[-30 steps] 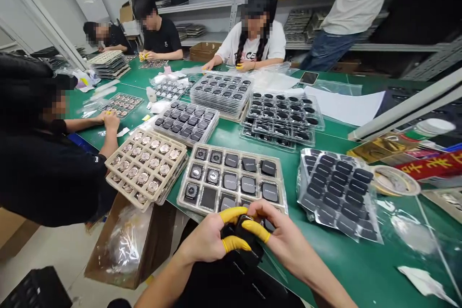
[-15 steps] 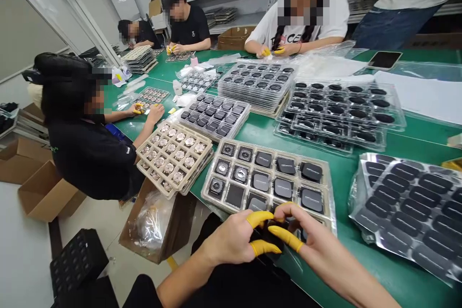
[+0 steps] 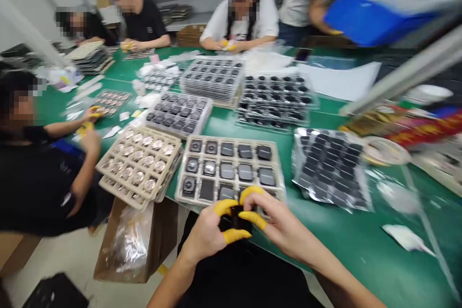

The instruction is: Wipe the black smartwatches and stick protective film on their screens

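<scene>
Between my hands, low over the table's near edge, is a small glossy black watch case (image 3: 236, 217), partly hidden by the fingers. My left hand (image 3: 209, 231) pinches it from the left, with yellow finger cots on thumb and forefinger. From the right, my right hand (image 3: 276, 214) grips it with fingers in the same yellow cots. Just beyond them lies a cream compartment tray (image 3: 182, 192). Watch bodies with round sensor backs fill its left slots, and dark square pieces (image 3: 227, 170) sit farther right. One slot (image 3: 207, 190) shows only its dark bottom.
Left of the tray are stacked cream trays of round metallic watch parts (image 3: 137, 154). Clear trays of black pieces (image 3: 212, 74) stand behind. A silvery sheet of black pads (image 3: 328, 168) lies right. Below left stands a cardboard box (image 3: 159, 240). Co-workers sit around the green table (image 3: 306, 231).
The view has swung to the right, so the table's right side now shows. A person at the back now carries a blue container. Both my hands keep hold of the black watch case.
</scene>
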Action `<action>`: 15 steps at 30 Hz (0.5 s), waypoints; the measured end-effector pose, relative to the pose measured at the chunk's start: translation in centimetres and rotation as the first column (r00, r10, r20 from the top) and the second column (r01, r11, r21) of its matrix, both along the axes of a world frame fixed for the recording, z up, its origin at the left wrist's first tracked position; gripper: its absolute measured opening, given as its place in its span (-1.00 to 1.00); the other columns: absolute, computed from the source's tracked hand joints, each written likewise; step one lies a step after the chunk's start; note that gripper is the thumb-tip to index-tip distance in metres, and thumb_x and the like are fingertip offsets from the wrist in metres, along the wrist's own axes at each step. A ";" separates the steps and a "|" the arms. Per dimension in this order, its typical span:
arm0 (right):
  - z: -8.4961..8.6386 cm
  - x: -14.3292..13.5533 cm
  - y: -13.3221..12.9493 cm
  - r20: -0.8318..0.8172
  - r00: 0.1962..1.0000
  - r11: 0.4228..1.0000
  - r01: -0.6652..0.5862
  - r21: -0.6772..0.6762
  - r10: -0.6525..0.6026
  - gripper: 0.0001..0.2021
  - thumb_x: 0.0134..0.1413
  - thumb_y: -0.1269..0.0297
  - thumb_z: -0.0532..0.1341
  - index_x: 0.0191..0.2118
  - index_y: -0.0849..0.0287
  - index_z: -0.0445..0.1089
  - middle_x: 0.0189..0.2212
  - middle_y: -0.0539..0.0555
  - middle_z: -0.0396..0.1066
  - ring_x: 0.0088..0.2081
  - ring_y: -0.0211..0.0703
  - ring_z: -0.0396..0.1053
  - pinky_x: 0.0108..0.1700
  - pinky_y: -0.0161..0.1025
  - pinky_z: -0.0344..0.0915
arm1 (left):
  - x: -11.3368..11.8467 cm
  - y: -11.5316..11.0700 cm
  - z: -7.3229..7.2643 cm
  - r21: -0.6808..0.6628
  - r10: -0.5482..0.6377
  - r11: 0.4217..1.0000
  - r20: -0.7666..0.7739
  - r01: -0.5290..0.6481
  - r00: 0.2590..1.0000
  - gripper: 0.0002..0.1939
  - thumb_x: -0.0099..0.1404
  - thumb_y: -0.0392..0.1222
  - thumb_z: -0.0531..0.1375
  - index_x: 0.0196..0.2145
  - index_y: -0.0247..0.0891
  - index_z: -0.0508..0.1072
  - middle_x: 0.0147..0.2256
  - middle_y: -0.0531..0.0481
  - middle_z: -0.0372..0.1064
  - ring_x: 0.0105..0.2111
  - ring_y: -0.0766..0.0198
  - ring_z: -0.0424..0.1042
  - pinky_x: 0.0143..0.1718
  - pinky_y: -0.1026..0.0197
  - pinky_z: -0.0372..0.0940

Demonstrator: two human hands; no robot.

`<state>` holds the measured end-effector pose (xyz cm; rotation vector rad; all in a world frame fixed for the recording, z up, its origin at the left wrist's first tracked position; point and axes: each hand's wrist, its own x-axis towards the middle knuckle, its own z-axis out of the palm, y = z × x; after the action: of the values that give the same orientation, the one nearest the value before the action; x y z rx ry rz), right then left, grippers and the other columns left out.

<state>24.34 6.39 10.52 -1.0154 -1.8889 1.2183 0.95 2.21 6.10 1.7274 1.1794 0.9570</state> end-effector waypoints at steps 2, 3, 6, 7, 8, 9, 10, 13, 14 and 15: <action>1.1 0.4 -0.4 -0.039 0.999 0.999 0.027 0.044 -0.025 -0.77 0.62 0.11 0.23 -0.19 0.01 0.40 -0.21 0.07 0.55 -0.20 -0.07 0.46 -0.11 -0.15 0.44 | -0.4 -0.1 -0.1 -0.043 0.060 0.997 0.059 -0.058 0.996 -0.32 0.31 0.34 0.57 0.17 -0.18 0.74 -0.07 -0.17 0.82 -0.13 0.04 0.83 0.01 0.10 0.75; 1.4 0.9 -0.4 -0.040 0.997 0.997 0.069 0.043 -0.068 -0.74 0.62 0.07 0.23 -0.21 0.02 0.39 -0.22 0.06 0.55 -0.23 -0.09 0.43 -0.14 -0.16 0.42 | -0.7 0.0 -0.3 -0.059 0.101 0.994 0.087 -0.096 0.991 -0.35 0.28 0.32 0.60 0.13 -0.18 0.76 -0.09 -0.16 0.83 -0.14 0.04 0.84 0.00 0.11 0.75; 1.1 5.3 0.8 0.030 0.939 0.939 0.344 -0.001 -0.343 -0.72 0.51 -0.01 0.35 -0.22 0.04 0.46 -0.26 0.02 0.55 -0.28 -0.13 0.42 -0.19 -0.18 0.41 | -2.2 0.8 -1.6 -0.112 0.224 0.973 0.248 -0.201 0.943 -0.37 0.09 0.15 0.73 0.03 -0.16 0.78 -0.07 -0.13 0.84 -0.14 0.02 0.86 -0.02 0.15 0.76; 0.5 7.7 1.2 0.064 0.891 0.892 0.452 -0.012 -0.450 -0.74 0.47 0.01 0.39 -0.21 0.05 0.49 -0.26 0.02 0.56 -0.26 -0.12 0.44 -0.16 -0.17 0.44 | -2.8 1.2 -2.1 -0.152 0.231 0.969 0.302 -0.193 0.925 -0.37 0.05 0.07 0.76 0.04 -0.13 0.78 -0.06 -0.09 0.84 -0.17 0.03 0.86 -0.05 0.16 0.77; -0.3 10.5 1.3 0.103 0.825 0.829 0.560 -0.015 -0.555 -0.77 0.44 0.05 0.42 -0.19 0.06 0.52 -0.24 0.02 0.57 -0.23 -0.11 0.46 -0.10 -0.15 0.46 | -3.4 1.7 -2.6 -0.185 0.211 0.970 0.339 -0.154 0.917 -0.37 0.04 0.03 0.76 0.05 -0.09 0.78 -0.08 -0.06 0.85 -0.22 0.02 0.86 -0.10 0.15 0.78; -1.1 13.5 1.4 0.145 0.742 0.749 0.662 -0.013 -0.654 -0.80 0.43 0.08 0.44 -0.17 0.07 0.53 -0.22 0.03 0.59 -0.19 -0.08 0.48 -0.04 -0.12 0.49 | -4.0 2.1 -3.0 -0.205 0.189 0.972 0.373 -0.118 0.909 -0.41 0.07 0.05 0.74 0.03 -0.06 0.79 -0.13 -0.02 0.85 -0.27 0.02 0.85 -0.17 0.15 0.78; -1.9 16.6 1.3 0.190 0.650 0.661 0.750 -0.007 -0.735 -0.82 0.43 0.13 0.45 -0.16 0.08 0.54 -0.20 0.05 0.59 -0.15 -0.06 0.50 0.01 -0.09 0.51 | -4.6 2.6 -3.3 -0.217 0.186 0.971 0.404 -0.104 0.896 -0.51 0.17 0.12 0.68 0.02 -0.02 0.80 -0.17 0.01 0.84 -0.31 0.03 0.84 -0.24 0.15 0.78; -4.3 25.1 1.0 0.332 0.372 0.396 0.918 0.006 -0.867 -0.73 0.51 0.09 0.44 0.07 0.18 0.59 0.02 0.15 0.62 0.01 0.02 0.59 0.12 0.06 0.60 | -5.8 3.7 -3.8 -0.152 0.154 0.983 0.418 -0.098 0.895 -0.55 0.26 0.13 0.61 0.08 0.07 0.80 -0.22 0.04 0.84 -0.33 -0.01 0.83 -0.31 0.13 0.78; -4.9 27.5 1.1 0.372 0.308 0.333 0.943 0.002 -0.876 -0.65 0.53 0.05 0.43 0.20 0.17 0.57 0.15 0.17 0.61 0.08 0.05 0.61 0.15 0.10 0.63 | -6.0 4.0 -3.8 -0.125 0.138 0.988 0.398 -0.096 0.907 -0.48 0.22 0.09 0.63 0.13 0.09 0.79 -0.21 0.03 0.84 -0.30 -0.06 0.84 -0.27 0.07 0.80; -5.5 29.5 1.4 0.406 0.259 0.283 0.959 -0.001 -0.876 -0.59 0.54 0.03 0.43 0.29 0.16 0.55 0.23 0.20 0.58 0.13 0.08 0.61 0.17 0.14 0.64 | -6.1 4.4 -3.7 -0.117 0.127 0.989 0.366 -0.090 0.922 -0.40 0.17 0.06 0.65 0.17 0.13 0.77 -0.19 0.02 0.85 -0.25 -0.13 0.85 -0.21 -0.01 0.82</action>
<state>53.83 7.79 4.97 -2.1767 -0.8632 0.5069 -5.12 6.62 2.43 1.3368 1.0571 1.2133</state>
